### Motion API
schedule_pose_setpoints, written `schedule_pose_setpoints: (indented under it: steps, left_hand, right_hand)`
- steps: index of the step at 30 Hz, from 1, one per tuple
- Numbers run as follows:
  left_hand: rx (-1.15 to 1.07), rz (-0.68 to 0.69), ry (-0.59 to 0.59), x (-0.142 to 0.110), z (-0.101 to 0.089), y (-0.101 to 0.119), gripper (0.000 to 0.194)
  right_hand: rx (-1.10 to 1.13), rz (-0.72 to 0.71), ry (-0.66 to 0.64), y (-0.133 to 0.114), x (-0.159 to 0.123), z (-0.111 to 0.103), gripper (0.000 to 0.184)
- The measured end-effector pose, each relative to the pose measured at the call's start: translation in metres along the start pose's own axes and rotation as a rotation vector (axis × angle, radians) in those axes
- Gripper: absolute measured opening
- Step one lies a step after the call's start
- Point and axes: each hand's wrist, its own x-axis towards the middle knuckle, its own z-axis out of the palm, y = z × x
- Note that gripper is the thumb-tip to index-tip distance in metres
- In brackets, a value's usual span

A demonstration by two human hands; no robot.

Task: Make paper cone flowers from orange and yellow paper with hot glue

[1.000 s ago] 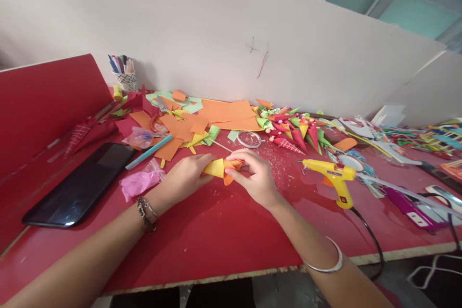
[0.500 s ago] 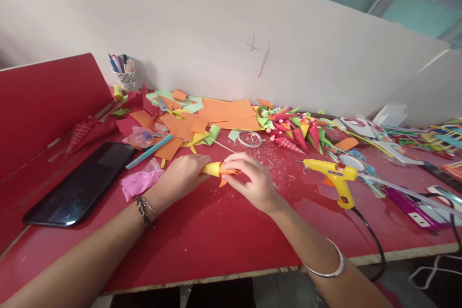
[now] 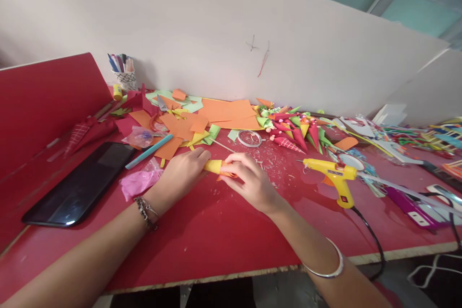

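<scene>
Between my hands is a small rolled paper cone point(image 3: 213, 167), yellow on the left with orange paper at its right end. My left hand point(image 3: 186, 168) pinches the yellow end, its fingertips partly hidden. Around the orange end, the fingers and thumb of my right hand point(image 3: 250, 180) are closed. The piece is held just above the red table point(image 3: 216, 236). A thin white stick point(image 3: 223, 145) lies behind my hands, and orange and yellow paper scraps point(image 3: 182, 127) spread beyond it.
To the right a yellow glue gun point(image 3: 332, 173) rests with its black cord trailing over the edge. Several finished paper cones point(image 3: 296, 134) are heaped at the back. A black phone point(image 3: 83, 183), a pink bag point(image 3: 140, 183) and a blue stick point(image 3: 149, 151) lie left.
The rolled paper has turned slightly in my fingers; the orange flap that hung below it now shows less. My hands stay in nearly the same place.
</scene>
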Motion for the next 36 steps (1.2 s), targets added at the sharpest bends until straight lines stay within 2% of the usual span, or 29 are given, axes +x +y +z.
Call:
schedule_pose_setpoints:
  steps: [3,8,13,18,24,28,32,36]
  left_hand:
    - [0.027,-0.02,-0.028,-0.001,-0.002,0.001,0.009]
    - [-0.031,-0.111,0.024,-0.002,0.005,0.001,0.014]
    - [-0.042,-0.136,0.003,-0.001,0.006,0.002,0.014]
    - [-0.048,-0.152,0.003,-0.001,0.005,0.002,0.013]
    - [-0.037,-0.185,-0.074,-0.001,0.001,0.003,0.02]
    - [-0.119,-0.186,-0.087,-0.002,0.001,0.003,0.015]
    - [-0.203,-0.142,-0.08,-0.001,0.005,0.0,0.009]
    - [-0.256,-0.058,-0.096,-0.002,0.01,-0.003,0.007]
  right_hand:
    - [-0.037,-0.026,-0.014,0.001,-0.002,0.0,0.021]
    - [-0.089,-0.092,-0.025,-0.002,-0.002,-0.002,0.023]
    - [-0.047,0.014,-0.095,-0.009,0.001,-0.005,0.019]
    - [-0.091,-0.032,-0.116,-0.008,0.002,-0.006,0.022]
    - [-0.146,-0.045,-0.141,-0.006,-0.001,-0.005,0.026]
    - [-0.174,-0.086,-0.179,-0.003,-0.003,-0.003,0.029]
    - [-0.121,-0.081,-0.14,0.001,-0.003,-0.001,0.027]
    - [0.046,0.038,-0.05,0.003,0.001,-0.001,0.018]
